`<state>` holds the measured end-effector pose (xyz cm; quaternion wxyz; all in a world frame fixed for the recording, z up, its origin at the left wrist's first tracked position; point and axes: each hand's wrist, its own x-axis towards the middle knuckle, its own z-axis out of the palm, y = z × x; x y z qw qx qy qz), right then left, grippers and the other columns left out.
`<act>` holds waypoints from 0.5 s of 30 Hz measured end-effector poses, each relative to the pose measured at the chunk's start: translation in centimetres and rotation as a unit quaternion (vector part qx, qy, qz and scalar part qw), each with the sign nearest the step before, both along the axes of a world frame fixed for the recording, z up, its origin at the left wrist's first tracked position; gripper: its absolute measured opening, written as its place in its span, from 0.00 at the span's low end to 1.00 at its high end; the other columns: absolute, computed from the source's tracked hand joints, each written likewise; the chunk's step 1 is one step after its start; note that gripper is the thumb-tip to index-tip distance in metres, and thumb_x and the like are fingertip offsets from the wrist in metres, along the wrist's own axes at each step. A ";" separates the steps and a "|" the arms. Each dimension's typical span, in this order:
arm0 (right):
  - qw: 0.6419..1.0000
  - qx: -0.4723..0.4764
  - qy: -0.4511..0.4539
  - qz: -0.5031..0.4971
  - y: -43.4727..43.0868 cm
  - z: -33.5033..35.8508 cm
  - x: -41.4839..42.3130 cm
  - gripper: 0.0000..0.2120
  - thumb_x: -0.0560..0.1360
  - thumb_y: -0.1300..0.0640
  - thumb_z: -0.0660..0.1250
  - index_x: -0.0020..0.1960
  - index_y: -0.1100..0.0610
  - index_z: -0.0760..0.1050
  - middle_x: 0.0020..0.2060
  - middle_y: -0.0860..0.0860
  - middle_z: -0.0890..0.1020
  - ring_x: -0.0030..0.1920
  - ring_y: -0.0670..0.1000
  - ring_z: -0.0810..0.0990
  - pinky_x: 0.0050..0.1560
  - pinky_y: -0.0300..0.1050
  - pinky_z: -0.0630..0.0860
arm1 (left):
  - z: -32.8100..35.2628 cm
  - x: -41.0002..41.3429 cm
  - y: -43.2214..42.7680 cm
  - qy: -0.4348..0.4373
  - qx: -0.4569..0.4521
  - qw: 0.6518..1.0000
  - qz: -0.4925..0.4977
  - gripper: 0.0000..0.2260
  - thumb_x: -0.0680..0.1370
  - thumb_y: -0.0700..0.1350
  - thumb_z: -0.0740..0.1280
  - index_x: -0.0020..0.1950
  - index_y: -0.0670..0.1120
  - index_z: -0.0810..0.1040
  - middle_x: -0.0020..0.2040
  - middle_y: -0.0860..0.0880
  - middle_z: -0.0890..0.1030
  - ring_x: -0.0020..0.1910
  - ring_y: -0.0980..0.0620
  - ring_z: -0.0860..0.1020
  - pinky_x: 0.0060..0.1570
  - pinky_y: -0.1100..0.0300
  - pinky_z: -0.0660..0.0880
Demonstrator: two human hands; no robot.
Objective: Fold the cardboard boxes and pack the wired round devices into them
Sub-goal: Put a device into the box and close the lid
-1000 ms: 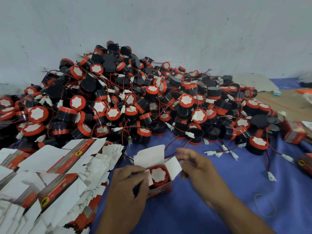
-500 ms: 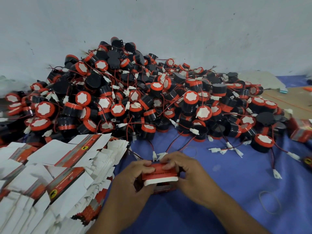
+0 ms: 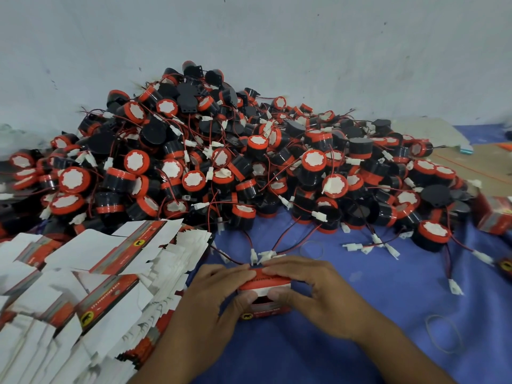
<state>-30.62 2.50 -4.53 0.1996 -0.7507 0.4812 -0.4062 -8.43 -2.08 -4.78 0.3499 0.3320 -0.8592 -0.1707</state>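
Cardboard box (image 3: 266, 313) sits on the blue cloth (image 3: 374, 314) between the left hand (image 3: 210, 297) and the right hand (image 3: 318, 296), long axis left to right, both hands curled around it, equally near, thumbs (image 3: 247, 298) on the white flap (image 3: 263, 289) that faces the person.
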 end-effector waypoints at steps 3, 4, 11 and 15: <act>0.999 -0.012 0.031 -0.013 -0.1 -0.4 0.1 0.15 0.80 0.51 0.69 0.66 0.52 0.80 0.62 0.44 0.81 0.64 0.43 0.79 0.62 0.43 0.77 | 0.0 -0.2 -0.1 -0.015 -0.026 1.000 0.000 0.19 0.76 0.57 0.61 0.61 0.49 0.81 0.56 0.61 0.77 0.56 0.63 0.70 0.60 0.79 0.62; 0.999 -0.006 0.046 -0.016 0.0 -0.5 0.0 0.16 0.80 0.50 0.68 0.67 0.53 0.79 0.64 0.45 0.80 0.65 0.42 0.78 0.64 0.43 0.77 | 0.0 -0.2 0.0 -0.017 -0.032 0.999 -0.002 0.19 0.76 0.57 0.62 0.61 0.49 0.81 0.57 0.59 0.78 0.57 0.63 0.70 0.60 0.79 0.61; 0.994 0.018 0.105 0.007 0.2 -0.4 -0.2 0.18 0.83 0.49 0.63 0.71 0.52 0.75 0.69 0.45 0.75 0.70 0.43 0.72 0.68 0.44 0.72 | -0.5 -0.2 0.3 -0.011 -0.053 0.999 0.001 0.18 0.76 0.54 0.63 0.59 0.46 0.83 0.59 0.52 0.79 0.53 0.57 0.72 0.57 0.75 0.66; 0.992 0.026 0.119 0.016 0.3 -0.7 -0.4 0.19 0.84 0.48 0.61 0.73 0.49 0.72 0.72 0.43 0.71 0.72 0.42 0.69 0.70 0.43 0.71 | -0.5 0.0 0.1 -0.021 -0.082 0.996 -0.012 0.17 0.77 0.52 0.62 0.58 0.45 0.83 0.58 0.50 0.80 0.54 0.56 0.72 0.56 0.69 0.70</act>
